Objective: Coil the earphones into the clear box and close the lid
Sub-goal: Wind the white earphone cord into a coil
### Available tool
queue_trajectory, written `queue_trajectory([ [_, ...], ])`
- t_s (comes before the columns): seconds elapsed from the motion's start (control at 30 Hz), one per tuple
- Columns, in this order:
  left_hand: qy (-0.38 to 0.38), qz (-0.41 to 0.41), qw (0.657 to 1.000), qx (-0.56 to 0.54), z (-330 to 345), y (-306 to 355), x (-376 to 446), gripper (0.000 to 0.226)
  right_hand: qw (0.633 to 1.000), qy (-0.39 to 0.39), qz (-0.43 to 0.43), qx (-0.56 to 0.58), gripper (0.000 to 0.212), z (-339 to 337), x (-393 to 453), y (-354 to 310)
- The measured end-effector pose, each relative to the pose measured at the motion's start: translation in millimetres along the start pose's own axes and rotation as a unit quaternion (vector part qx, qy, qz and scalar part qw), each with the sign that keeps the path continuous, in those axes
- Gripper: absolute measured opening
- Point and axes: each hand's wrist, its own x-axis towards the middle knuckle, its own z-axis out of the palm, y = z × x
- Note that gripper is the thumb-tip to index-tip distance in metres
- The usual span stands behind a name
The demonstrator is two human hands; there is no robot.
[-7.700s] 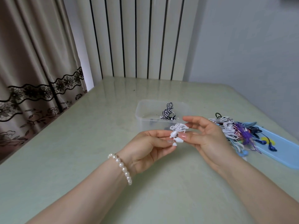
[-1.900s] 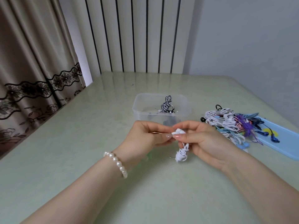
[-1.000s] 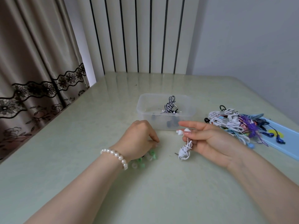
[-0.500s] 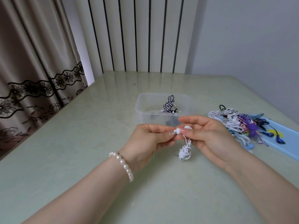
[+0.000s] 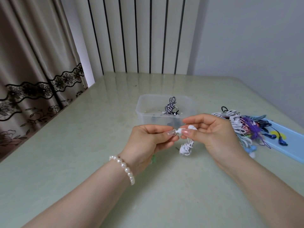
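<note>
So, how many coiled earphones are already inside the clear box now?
1 that I can tell: a black-and-white striped bundle stands inside the clear box, near its middle. Dark shapes low behind the front wall may be more; both hands partly hide them.

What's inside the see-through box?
Inside the clear plastic box sits one black-and-white striped coiled earphone bundle. The hands cover part of its front, so anything there is hidden.

No legible text, label, brand, number or sign on any surface. Blue lid carries a small yellow mark, shape unresolved and not readable. Clear box walls plain. Earphones show no markings.
</note>
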Motion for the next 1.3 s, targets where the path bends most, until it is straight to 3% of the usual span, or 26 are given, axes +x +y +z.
queue_trajectory([
  [0.57,-0.005,0.027,0.999,0.047,1.6,-3.3,-0.9,0.008,0.995,0.011,0.002,-0.097,0.025,1.2,0.2,3.8],
  [1.0,-0.023,0.027,0.998,0.057,1.8,-4.0,-1.3,0.008,0.994,0.048,-0.013,-0.098,0.027,6.4,-1.1,6.4],
  [1.23,-0.035,-0.011,0.999,-0.004,3.7,-2.9,-3.7,0.011,0.992,0.066,-0.033,-0.106,0.034,7.5,-4.1,11.7],
  [1.3,-0.036,-0.024,0.999,-0.025,3.9,-1.2,-4.5,0.012,0.983,0.070,-0.068,-0.155,0.037,7.9,-5.4,13.0],
])
